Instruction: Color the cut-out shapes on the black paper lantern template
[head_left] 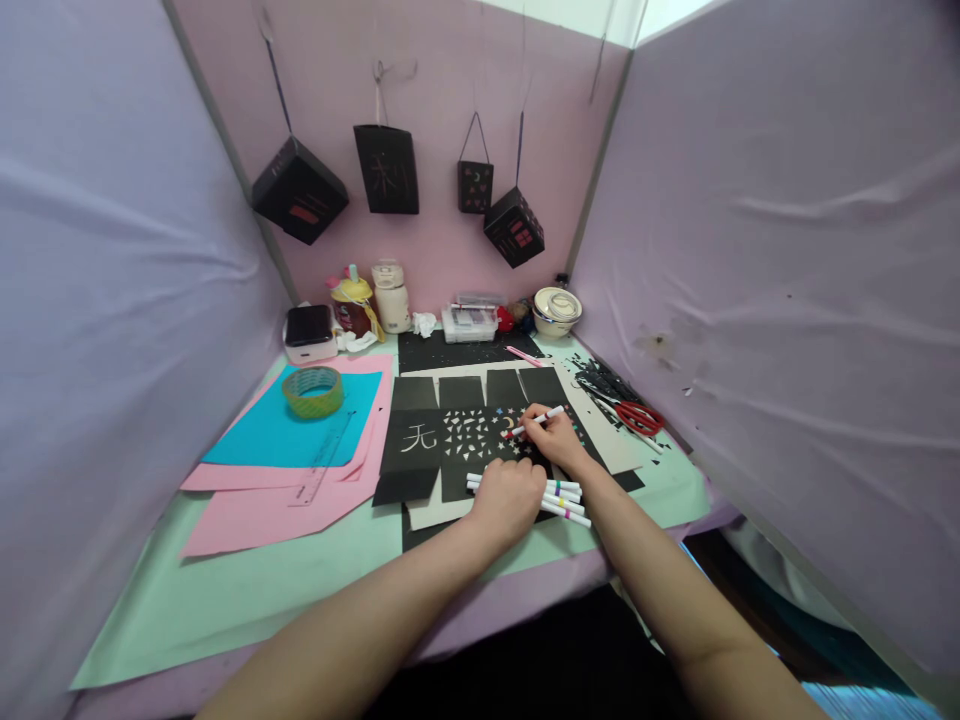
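Observation:
A black cut-out card (409,480) with flaps lies over pale board, bearing a cut character at its left and many small triangles, stars and a moon. My right hand (553,438) is closed around a white marker (545,415), its red end touching the card near the moon. My left hand (508,497) rests with curled fingers on the card's lower edge, over several white markers (568,506) that stick out on both sides. Whether its fingers grip them cannot be made out.
Left are pink sheets (247,520), a blue sheet (255,430), tape roll (313,393) and clear ruler (322,465). Red-handled scissors (637,418) lie right among black scraps. Bottles, a plastic box (470,322) and bowl (556,312) line the back; black lanterns (300,190) hang above.

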